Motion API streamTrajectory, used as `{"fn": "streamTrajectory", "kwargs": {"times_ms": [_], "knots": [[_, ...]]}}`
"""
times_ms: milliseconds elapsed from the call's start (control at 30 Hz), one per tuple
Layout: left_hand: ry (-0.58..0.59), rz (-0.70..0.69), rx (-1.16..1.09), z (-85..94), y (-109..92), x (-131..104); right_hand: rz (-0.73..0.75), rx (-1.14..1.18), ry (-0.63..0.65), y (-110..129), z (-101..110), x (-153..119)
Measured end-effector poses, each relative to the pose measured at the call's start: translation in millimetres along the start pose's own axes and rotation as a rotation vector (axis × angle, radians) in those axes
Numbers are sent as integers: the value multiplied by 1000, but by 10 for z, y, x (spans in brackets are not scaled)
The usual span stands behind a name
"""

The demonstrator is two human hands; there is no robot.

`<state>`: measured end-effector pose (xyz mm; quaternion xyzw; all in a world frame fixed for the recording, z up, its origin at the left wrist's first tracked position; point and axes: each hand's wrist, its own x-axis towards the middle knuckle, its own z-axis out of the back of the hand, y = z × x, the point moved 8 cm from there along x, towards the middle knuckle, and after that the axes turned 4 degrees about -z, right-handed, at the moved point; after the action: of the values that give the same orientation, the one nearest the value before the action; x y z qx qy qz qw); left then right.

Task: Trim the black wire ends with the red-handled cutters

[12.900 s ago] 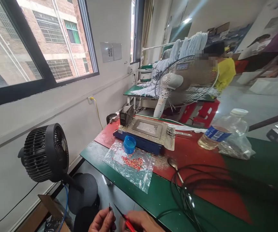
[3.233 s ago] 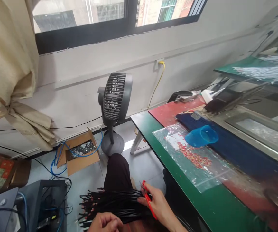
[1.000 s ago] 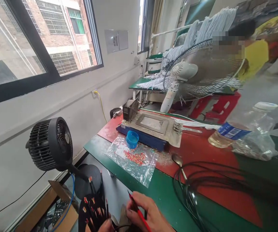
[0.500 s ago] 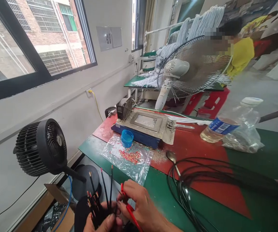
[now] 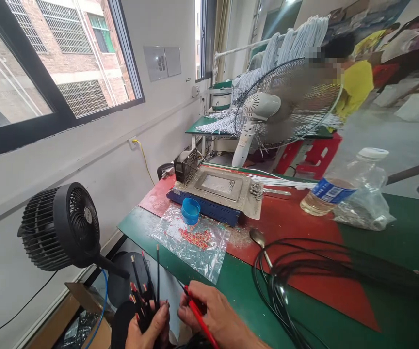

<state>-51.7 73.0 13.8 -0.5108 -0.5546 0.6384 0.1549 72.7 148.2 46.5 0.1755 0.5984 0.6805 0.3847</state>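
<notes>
A: Gripping what, down there below the tabletop (image 5: 238,286) edge?

B: The left hand (image 5: 147,329) clenches a bunch of black wires (image 5: 144,291), stripped tips upright and fanned for easy picking; the right hand (image 5: 215,317) grasps red-handled tweezers (image 5: 199,317) just beside them.

Two bare hands, left hand (image 5: 147,329) and right hand (image 5: 217,320), ungloved, no sleeves, rings or watch visible.

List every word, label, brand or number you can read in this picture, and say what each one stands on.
No text can be read.
Blue label on the water bottle: white print, too blurred to read.
Grey wall panel beside the window: small marks, too small to read.
Solder pot: no legible marking.
</notes>
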Motion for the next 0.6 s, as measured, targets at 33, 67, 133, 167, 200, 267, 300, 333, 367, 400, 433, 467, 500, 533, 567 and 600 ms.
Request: {"fn": "streamTrajectory", "kwargs": {"times_ms": [33, 67, 133, 167, 200, 267, 300, 333, 367, 400, 433, 467, 500, 533, 567, 600], "knots": [[-26, -15, -20, 25, -15, 6, 20, -153, -17, 2, 19, -20], [-42, -27, -31, 40, -31, 10, 21, -275, -24, -13, 27, -39], [-57, -46, -12, 42, -63, 17, -2, -414, -11, -70, 18, -65], [-61, -46, 11, 33, -73, 21, -14, -447, 0, -99, 8, -71], [-64, -43, 35, 19, -80, 27, -24, -465, 6, -122, 4, -73], [-54, -51, 68, -34, -104, 47, -38, -470, 7, -146, 15, -66], [-42, -57, 75, -68, -117, 61, -46, -468, 0, -146, 34, -61], [-32, -64, 83, -102, -131, 75, -54, -467, -10, -141, 58, -58], [-23, -76, 94, -132, -148, 91, -60, -469, -20, -131, 86, -57], [-20, -85, 109, -158, -161, 107, -67, -473, -33, -120, 117, -58], [-18, -92, 125, -180, -172, 123, -73, -477, -47, -108, 149, -62], [-16, -95, 140, -202, -178, 138, -77, -482, -60, -99, 179, -67], [-11, -96, 153, -224, -181, 153, -81, -487, -74, -93, 208, -72], [-2, -97, 163, -251, -184, 167, -84, -495, -86, -92, 234, -76], [9, -100, 172, -280, -189, 179, -86, -505, -98, -96, 258, -79], [18, -105, 183, -309, -197, 189, -86, -519, -108, -102, 280, -79]]}}
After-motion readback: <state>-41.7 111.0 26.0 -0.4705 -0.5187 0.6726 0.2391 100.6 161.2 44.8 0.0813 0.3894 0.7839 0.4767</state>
